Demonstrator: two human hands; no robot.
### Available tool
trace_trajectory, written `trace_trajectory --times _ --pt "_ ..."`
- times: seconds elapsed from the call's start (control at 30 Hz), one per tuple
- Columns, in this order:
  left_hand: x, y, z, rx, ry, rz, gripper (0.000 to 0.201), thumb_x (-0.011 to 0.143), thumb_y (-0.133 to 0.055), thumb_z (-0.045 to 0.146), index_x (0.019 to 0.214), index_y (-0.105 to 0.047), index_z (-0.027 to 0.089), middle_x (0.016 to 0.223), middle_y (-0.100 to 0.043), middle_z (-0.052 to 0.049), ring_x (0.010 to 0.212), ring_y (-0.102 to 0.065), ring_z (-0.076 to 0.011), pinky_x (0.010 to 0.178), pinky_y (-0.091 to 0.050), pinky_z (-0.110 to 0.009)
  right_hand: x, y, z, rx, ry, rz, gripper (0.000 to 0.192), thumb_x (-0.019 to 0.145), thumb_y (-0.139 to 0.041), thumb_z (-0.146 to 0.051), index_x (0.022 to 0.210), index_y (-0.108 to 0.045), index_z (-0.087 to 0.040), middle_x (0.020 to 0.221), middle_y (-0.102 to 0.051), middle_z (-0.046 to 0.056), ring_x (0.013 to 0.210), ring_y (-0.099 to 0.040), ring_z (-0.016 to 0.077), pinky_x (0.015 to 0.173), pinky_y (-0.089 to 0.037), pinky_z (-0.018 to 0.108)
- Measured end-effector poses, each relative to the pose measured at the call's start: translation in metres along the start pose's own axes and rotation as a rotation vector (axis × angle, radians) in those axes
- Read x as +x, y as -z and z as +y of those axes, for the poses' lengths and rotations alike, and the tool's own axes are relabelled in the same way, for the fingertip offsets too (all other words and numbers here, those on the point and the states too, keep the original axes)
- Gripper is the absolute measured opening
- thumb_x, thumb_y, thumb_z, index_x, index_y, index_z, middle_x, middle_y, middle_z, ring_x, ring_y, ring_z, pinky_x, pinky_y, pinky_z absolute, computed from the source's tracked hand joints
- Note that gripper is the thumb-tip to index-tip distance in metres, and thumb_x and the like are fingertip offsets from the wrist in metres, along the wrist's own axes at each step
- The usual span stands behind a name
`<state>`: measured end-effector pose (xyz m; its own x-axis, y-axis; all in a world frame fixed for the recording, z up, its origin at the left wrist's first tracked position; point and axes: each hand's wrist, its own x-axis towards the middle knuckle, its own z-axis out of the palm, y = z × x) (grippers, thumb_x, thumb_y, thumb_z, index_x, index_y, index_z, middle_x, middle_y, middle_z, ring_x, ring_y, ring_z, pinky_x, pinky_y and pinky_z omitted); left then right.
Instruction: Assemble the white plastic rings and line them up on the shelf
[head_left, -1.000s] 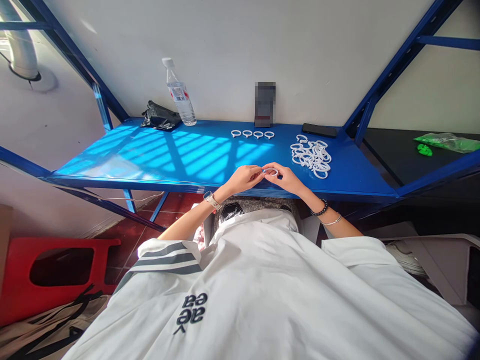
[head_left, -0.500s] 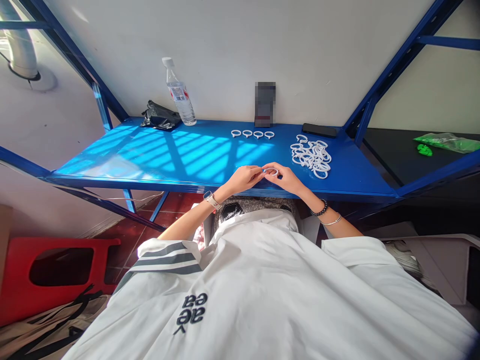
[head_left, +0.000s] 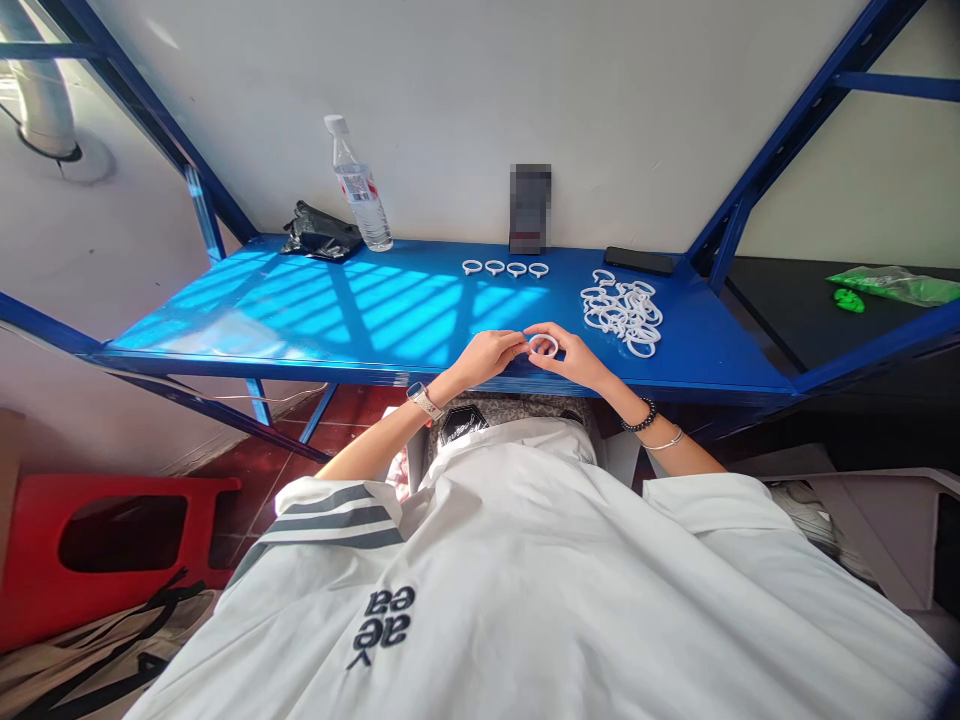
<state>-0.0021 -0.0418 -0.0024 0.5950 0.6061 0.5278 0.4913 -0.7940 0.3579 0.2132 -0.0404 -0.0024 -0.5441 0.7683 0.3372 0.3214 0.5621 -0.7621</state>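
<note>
Over the front edge of the blue shelf, my two hands meet at one white curtain ring (head_left: 556, 347). My right hand (head_left: 574, 358) grips the ring, with thumb and fingers around its sides. From the other side my left hand (head_left: 489, 356) pinches at the ring's left end; the fingertips hide what they touch there. Behind my hands, several like rings (head_left: 517, 275) stand in a neat row, each with a small tab toward me. To the right of my right hand lies a loose pile of white rings (head_left: 630, 318).
The blue metal shelf (head_left: 300, 330) has slanted posts on both sides. Along the wall are a black plastic bag (head_left: 319, 235), a water bottle (head_left: 366, 205), a blurred dark box (head_left: 530, 210) and a phone (head_left: 637, 261). A red stool (head_left: 37, 540) stands lower left.
The ring between my hands has tilted, so its opening now faces the camera more. Both hands stay nearly in place; the row and pile are unchanged.
</note>
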Motion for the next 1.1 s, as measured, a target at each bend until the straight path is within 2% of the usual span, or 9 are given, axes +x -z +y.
trace_trajectory --times 0.2,0.3,0.63,0.93,1.1 --pt "-0.0005 -0.0013 -0.0017 -0.004 0.006 0.014 0.048 0.105 -0.029 0.046 0.085 -0.060 0.016 0.076 -0.067 -0.006 0.062 -0.056 -0.0134 0.057 -0.033 -0.025 0.0001 0.0008 0.0011 0.014 0.007 -0.020 0.046 0.087 -0.063 -0.050 0.124 -0.058 -0.024 0.100 -0.069 0.006 0.085 -0.066 0.0206 0.066 -0.053 0.030" --pt "-0.0006 -0.0018 -0.0015 -0.007 0.033 0.018 0.048 0.104 -0.030 0.048 0.085 -0.060 0.016 0.070 -0.063 -0.005 0.058 -0.053 -0.0131 0.055 -0.031 -0.025 0.0002 0.0006 0.0009 0.038 -0.008 -0.003 0.045 0.086 -0.064 -0.051 0.120 -0.060 -0.023 0.102 -0.069 0.007 0.085 -0.066 0.0208 0.067 -0.053 0.031" --pt "0.0011 0.0010 0.0030 -0.097 0.130 -0.022 0.047 0.102 -0.034 0.054 0.092 -0.060 0.015 0.059 -0.053 0.000 0.049 -0.041 -0.0108 0.052 -0.027 -0.024 0.0007 0.0006 0.0040 0.049 -0.003 0.031 0.043 0.081 -0.071 -0.053 0.112 -0.061 -0.023 0.092 -0.068 0.004 0.075 -0.062 0.0182 0.065 -0.053 0.031" --pt "0.0014 0.0033 0.0044 -0.157 0.149 -0.040 0.045 0.101 -0.037 0.053 0.095 -0.061 0.015 0.064 -0.059 -0.001 0.052 -0.046 -0.0111 0.053 -0.030 -0.023 0.0007 -0.0003 0.0038 0.032 0.006 0.033 0.046 0.079 -0.074 -0.052 0.111 -0.059 -0.024 0.091 -0.068 0.003 0.074 -0.063 0.0188 0.064 -0.053 0.032" --pt "0.0016 0.0026 0.0029 -0.185 0.165 -0.048 0.044 0.100 -0.040 0.053 0.097 -0.061 0.015 0.063 -0.060 -0.001 0.052 -0.048 -0.0113 0.054 -0.032 -0.023 0.0003 -0.0005 0.0039 0.016 0.015 0.022 0.046 0.081 -0.072 -0.049 0.117 -0.057 -0.025 0.097 -0.068 0.004 0.073 -0.063 0.0182 0.065 -0.054 0.032"
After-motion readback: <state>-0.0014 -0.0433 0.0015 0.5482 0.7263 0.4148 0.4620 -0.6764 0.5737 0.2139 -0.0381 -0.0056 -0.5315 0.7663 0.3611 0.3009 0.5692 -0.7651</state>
